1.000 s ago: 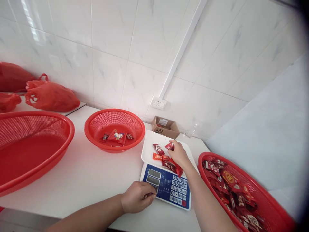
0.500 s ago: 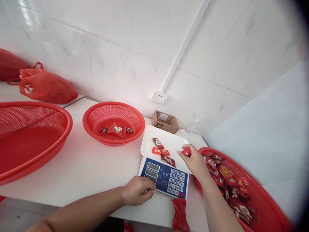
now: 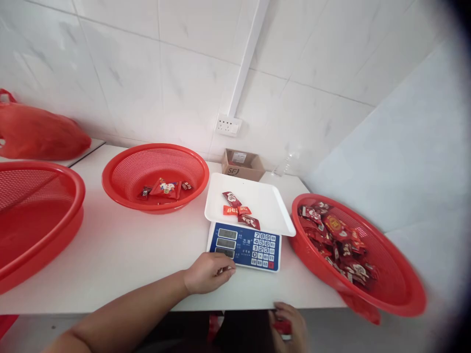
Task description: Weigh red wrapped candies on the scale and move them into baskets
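My left hand (image 3: 207, 272) rests curled on the white table, its fingertips at the front left corner of the blue keypad of a weighing scale (image 3: 246, 246). The scale's white tray (image 3: 268, 203) carries three red candy packets (image 3: 238, 214). My right hand (image 3: 289, 327) is down below the table's front edge, closed on a small red packet (image 3: 282, 327). A red basket (image 3: 382, 274) at the right holds several red wrapped candies.
A round red basket (image 3: 121, 166) with a few packets stands left of the scale. A larger red basket (image 3: 55, 215) sits at the far left, a red plastic bag (image 3: 40, 135) behind it. A small cardboard box (image 3: 241, 164) and a wall socket (image 3: 228, 125) are behind the scale.
My right hand left the scale tray with a red packet, passed toward the right basket, and dropped below the table edge. The left hand stayed by the keypad. The view tilted downward.
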`<act>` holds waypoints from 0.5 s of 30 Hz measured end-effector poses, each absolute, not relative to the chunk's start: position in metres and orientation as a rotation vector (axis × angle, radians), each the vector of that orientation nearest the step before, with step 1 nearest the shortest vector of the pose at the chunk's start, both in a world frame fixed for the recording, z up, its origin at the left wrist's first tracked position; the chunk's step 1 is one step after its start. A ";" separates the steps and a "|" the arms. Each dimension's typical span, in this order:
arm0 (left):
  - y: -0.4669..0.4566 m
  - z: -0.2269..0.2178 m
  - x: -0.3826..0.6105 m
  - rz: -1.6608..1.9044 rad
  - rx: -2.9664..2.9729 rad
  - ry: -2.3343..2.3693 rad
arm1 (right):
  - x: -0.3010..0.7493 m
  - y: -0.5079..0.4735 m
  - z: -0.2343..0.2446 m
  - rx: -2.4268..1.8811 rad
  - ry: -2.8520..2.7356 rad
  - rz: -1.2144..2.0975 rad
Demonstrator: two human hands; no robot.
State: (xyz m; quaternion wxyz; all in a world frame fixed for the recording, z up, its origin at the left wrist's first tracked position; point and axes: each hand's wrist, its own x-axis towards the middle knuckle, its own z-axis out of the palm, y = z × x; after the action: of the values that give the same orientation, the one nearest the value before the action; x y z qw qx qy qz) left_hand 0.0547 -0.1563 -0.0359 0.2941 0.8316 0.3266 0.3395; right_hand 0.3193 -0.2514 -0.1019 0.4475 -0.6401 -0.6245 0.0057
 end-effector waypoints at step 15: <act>-0.159 -0.036 0.056 0.939 2.159 0.842 | 0.296 -0.262 -0.069 -1.750 -1.389 0.264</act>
State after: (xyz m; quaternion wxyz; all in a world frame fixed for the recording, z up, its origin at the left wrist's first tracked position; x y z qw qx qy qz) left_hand 0.0557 -0.1589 -0.0360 0.3152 0.8194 0.3198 0.3562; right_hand 0.2959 -0.2620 -0.0692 0.4312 -0.7018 -0.5570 0.1060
